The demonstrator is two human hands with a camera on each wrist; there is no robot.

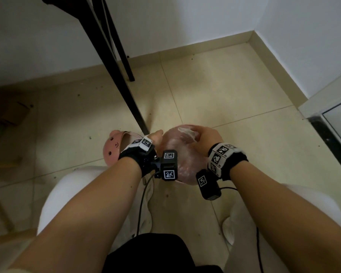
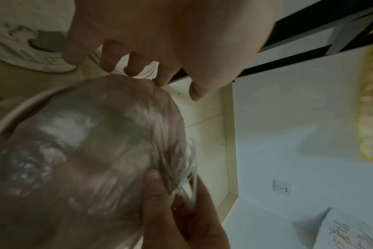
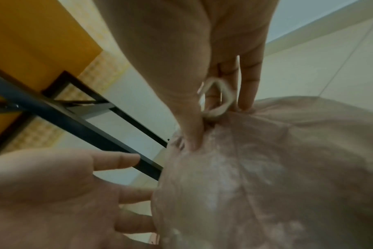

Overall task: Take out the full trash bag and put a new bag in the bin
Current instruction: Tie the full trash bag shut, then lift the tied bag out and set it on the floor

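Observation:
A full trash bag (image 1: 177,154) of thin pink see-through plastic bulges up between my hands on the floor. In the left wrist view a pale bin rim (image 2: 9,118) curves around the trash bag (image 2: 85,151). My right hand (image 1: 206,138) pinches the gathered, whitish twist of plastic at the bag's top; the right wrist view shows that twist as a small loop between thumb and fingers (image 3: 247,94). My left hand (image 1: 157,135) lies against the bag's left side with straight fingers (image 3: 121,160), holding nothing.
Black metal table legs (image 1: 114,56) slant down just behind the bag. A pink rounded object with dark dots (image 1: 114,146) lies to the left of it. A cardboard box (image 1: 8,115) sits far left, a white door frame (image 1: 333,119) far right. My knees and white shoes (image 1: 229,231) are close below.

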